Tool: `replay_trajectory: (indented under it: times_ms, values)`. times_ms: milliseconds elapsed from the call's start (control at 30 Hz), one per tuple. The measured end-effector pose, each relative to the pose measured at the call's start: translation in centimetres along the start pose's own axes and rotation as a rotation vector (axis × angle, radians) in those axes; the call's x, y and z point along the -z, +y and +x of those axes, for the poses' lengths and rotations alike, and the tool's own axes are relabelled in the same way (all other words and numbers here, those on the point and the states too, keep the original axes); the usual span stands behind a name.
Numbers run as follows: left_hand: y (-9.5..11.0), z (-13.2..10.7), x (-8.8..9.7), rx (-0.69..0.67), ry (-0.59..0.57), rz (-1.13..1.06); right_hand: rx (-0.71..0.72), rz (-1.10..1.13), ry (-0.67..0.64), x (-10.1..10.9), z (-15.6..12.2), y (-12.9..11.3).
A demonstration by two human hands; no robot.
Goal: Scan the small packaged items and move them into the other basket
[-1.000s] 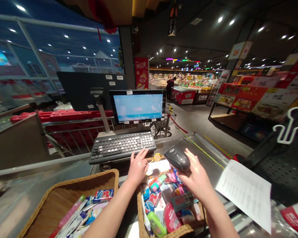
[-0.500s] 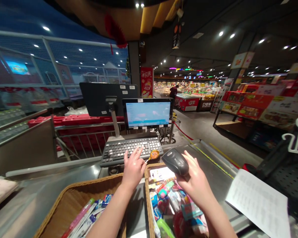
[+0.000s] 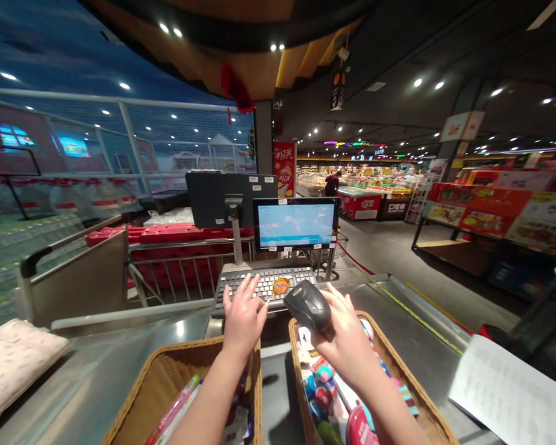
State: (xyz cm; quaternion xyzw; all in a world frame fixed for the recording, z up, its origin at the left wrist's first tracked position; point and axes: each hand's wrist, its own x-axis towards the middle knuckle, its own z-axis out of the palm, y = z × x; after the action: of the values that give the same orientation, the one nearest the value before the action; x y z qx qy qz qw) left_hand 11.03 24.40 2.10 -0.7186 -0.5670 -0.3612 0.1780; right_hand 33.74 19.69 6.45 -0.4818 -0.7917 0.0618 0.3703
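Note:
A round orange-and-yellow lollipop (image 3: 281, 285) is held by its white stick at the thumb side of my left hand (image 3: 242, 315). The other fingers of that hand stretch over the left part of the black keyboard (image 3: 301, 275). My right hand (image 3: 345, 330) grips a black handheld barcode scanner (image 3: 308, 306), its head pointing left toward the lollipop. Below my right forearm lies a wicker basket (image 3: 296, 364) full of small colourful packaged goods. Under my left forearm is a second wicker basket (image 3: 139, 386) with pens or toothbrush-like long packs, partly hidden.
A lit monitor (image 3: 296, 225) stands behind the keyboard, beside a second dark screen (image 3: 220, 198) seen from the back. On the metal counter lie a pale pouch (image 3: 18, 364) at left and printed sheets (image 3: 514, 389) at right. A distant person (image 3: 332, 184) stands by a freezer.
The view has swung left and up, so the counter appears shifted right. The scanner has come closer to the lollipop. Both hands keep their holds.

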Motion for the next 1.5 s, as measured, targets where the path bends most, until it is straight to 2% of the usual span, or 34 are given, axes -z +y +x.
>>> replay_trajectory:
  times_ms: [400, 767, 1000, 1200, 1500]
  values:
    - [-3.3, -1.3, 2.1, 0.039, 0.014, 0.023, -0.006, 0.033, -0.101, -2.6, 0.5, -2.8]
    - [-5.3, -2.6, 3.5, 0.035, 0.022, 0.037, 0.018, 0.105, -0.100, -4.7, 0.0, -4.5]
    - [-6.7, -3.9, 4.2, 0.055, -0.006, 0.043, 0.052, 0.100, -0.096, -5.9, -0.1, -4.6]
    - [-7.7, -6.1, 5.1, 0.079, -0.078, 0.044, 0.062, 0.101, -0.092, -7.0, -0.4, -4.9]
    - [-9.5, -11.8, 4.7, 0.116, -0.330, 0.044, 0.089, 0.128, -0.133, -8.1, -0.6, -5.7]
